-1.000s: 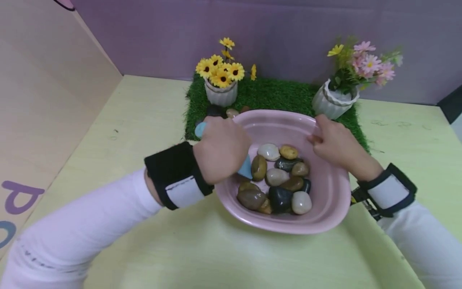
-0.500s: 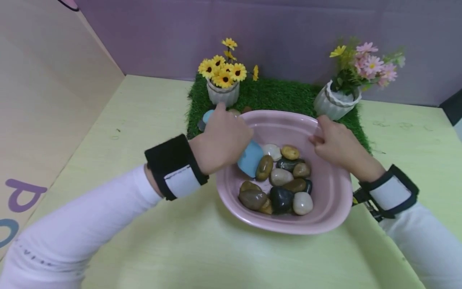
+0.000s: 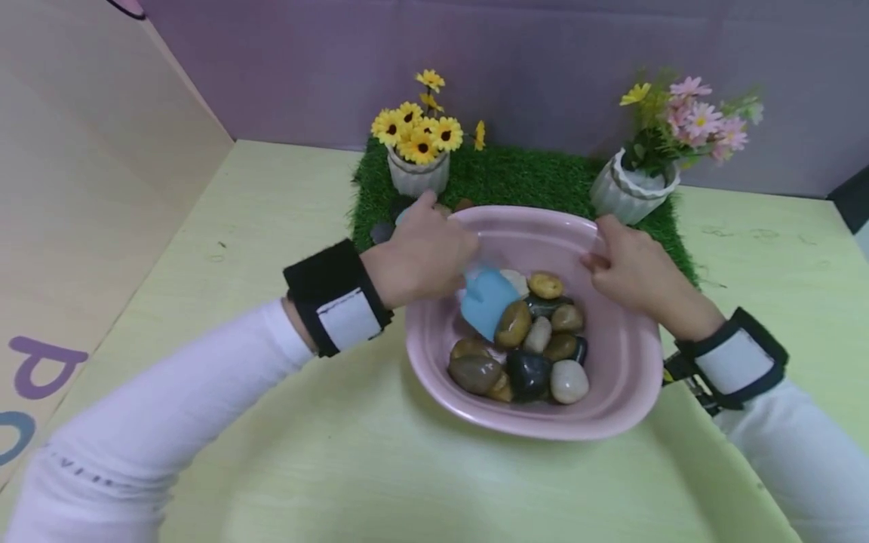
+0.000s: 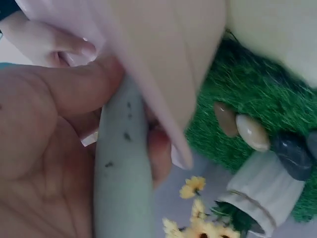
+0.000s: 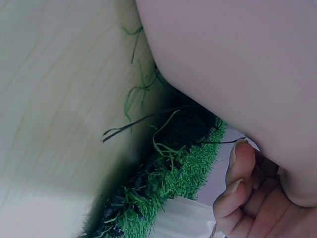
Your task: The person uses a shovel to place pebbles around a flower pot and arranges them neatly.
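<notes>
In the head view my left hand (image 3: 428, 253) grips the handle of a light blue toy shovel (image 3: 485, 302). In the left wrist view the pale shovel handle (image 4: 124, 168) lies between thumb and fingers, beside the pink wall of the basin. The shovel's blade is inside the pink basin (image 3: 529, 430), against a brown stone (image 3: 514, 323). Several smooth wet stones, such as a black stone (image 3: 529, 375) and a white stone (image 3: 569, 381), lie on the basin's bottom. My right hand (image 3: 634, 268) pinches the basin's far right rim; its curled fingertips (image 5: 240, 163) show under the rim in the right wrist view.
Behind the basin lies a green artificial grass mat (image 3: 516, 177). On it stand a white pot of yellow flowers (image 3: 417, 170) and a white pot of pink flowers (image 3: 631, 188). Several stones, one black (image 4: 292, 154), lie on the mat's left part. A purple wall (image 3: 543, 68) rises behind.
The shovel's blade has moved rightward into the stones, and the brown stone has shifted right with it. My left hand has tilted and shifted slightly. My right hand stays on the rim.
</notes>
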`<state>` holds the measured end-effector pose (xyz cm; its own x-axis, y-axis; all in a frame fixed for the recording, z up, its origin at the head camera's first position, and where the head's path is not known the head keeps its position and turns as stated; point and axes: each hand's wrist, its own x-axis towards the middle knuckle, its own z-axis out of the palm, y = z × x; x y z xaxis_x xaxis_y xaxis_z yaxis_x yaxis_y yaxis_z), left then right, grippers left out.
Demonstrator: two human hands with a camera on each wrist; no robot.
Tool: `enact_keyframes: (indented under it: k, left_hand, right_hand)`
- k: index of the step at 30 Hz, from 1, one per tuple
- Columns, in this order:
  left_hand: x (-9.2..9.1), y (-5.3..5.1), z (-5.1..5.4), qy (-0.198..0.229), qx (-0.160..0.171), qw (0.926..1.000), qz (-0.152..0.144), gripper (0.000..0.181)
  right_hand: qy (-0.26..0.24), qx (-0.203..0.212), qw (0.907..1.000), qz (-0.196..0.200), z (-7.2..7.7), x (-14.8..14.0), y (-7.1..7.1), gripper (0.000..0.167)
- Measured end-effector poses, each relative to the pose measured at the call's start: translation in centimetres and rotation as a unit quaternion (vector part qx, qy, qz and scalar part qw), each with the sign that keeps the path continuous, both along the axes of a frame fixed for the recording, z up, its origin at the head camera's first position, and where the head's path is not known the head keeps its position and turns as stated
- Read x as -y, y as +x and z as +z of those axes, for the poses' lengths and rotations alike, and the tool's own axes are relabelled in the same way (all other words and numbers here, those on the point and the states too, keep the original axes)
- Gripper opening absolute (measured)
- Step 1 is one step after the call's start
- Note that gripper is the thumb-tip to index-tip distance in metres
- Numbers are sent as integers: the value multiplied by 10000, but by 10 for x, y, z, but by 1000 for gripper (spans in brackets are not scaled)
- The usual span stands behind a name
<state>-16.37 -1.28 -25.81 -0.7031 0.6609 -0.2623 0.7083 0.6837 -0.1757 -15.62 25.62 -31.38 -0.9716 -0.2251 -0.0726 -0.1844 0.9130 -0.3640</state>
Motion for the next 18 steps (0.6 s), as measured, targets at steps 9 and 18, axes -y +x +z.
enact_keyframes:
  k: [9,18]
  left_hand:
    - [-5,4,-11,159,443,9989,-67,22]
    - [0,3,-31,382,157,9980,-476,28]
  right_hand:
    - [-8,34,10000,-1,2,2,0,19]
    - [15,-39,10000,54,2,3,1,20]
